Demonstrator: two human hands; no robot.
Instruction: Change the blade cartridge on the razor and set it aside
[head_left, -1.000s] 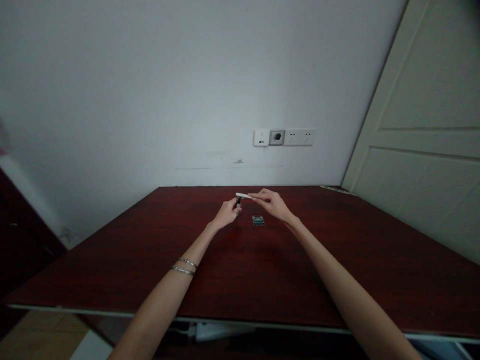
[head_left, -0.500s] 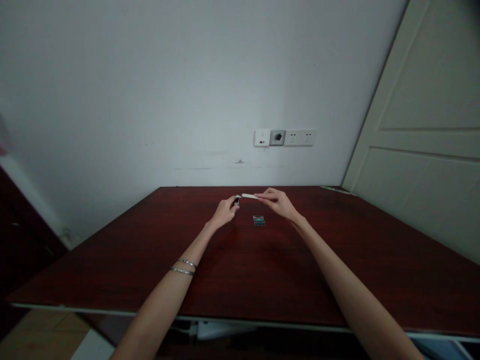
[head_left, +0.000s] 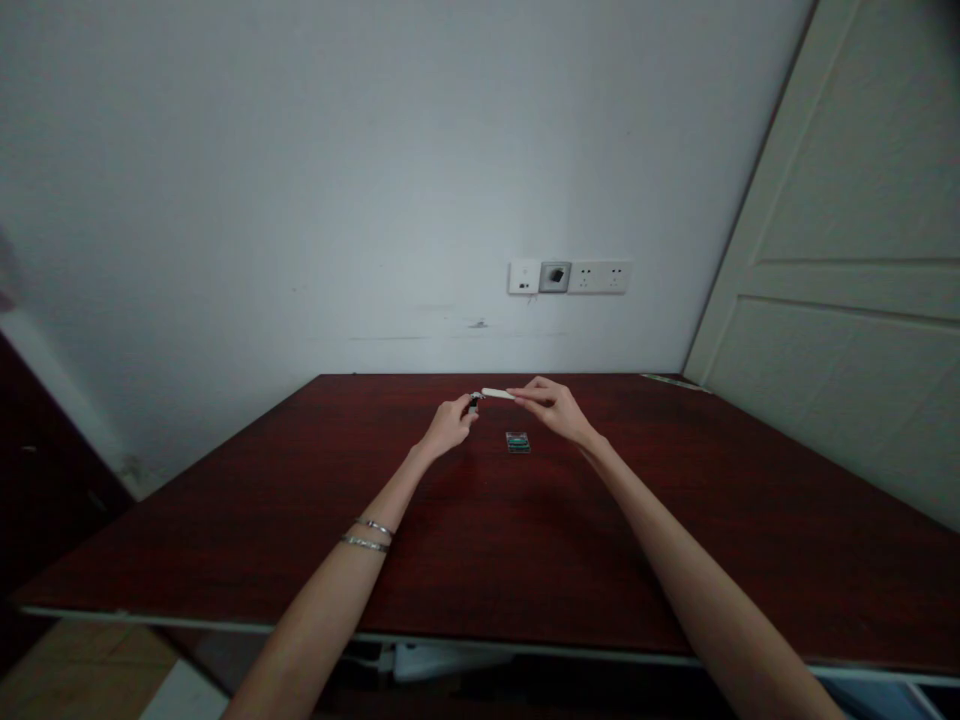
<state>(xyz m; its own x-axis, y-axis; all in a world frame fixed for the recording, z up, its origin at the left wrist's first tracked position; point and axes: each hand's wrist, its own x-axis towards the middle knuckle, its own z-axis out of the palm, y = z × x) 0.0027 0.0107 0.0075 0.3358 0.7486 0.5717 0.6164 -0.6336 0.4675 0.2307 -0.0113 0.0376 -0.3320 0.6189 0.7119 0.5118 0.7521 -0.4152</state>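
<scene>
My left hand [head_left: 448, 424] is closed on a small black and silver object [head_left: 474, 402], held upright near the fingertips; its exact kind is too small to make out. Between the thumb and fingers of my right hand [head_left: 556, 409] is a slim white stick [head_left: 496, 393], lying almost level and pointing left. The stick's left end is at the top of the black and silver object; whether they touch, I cannot tell. Below and between the hands, a small clear case [head_left: 517, 442] with something teal inside lies on the dark red table [head_left: 480, 560].
A white wall [head_left: 375, 200] rises behind the table, with a row of sockets and switches [head_left: 570, 277]. On the right stands a pale panelled door [head_left: 847, 220]. Under the table's front edge, a white object [head_left: 442, 660] shows in part.
Hardly anything differs. The white stick's left end has shifted very slightly to the left; both hands keep their hold, and the clear case lies where it was.
</scene>
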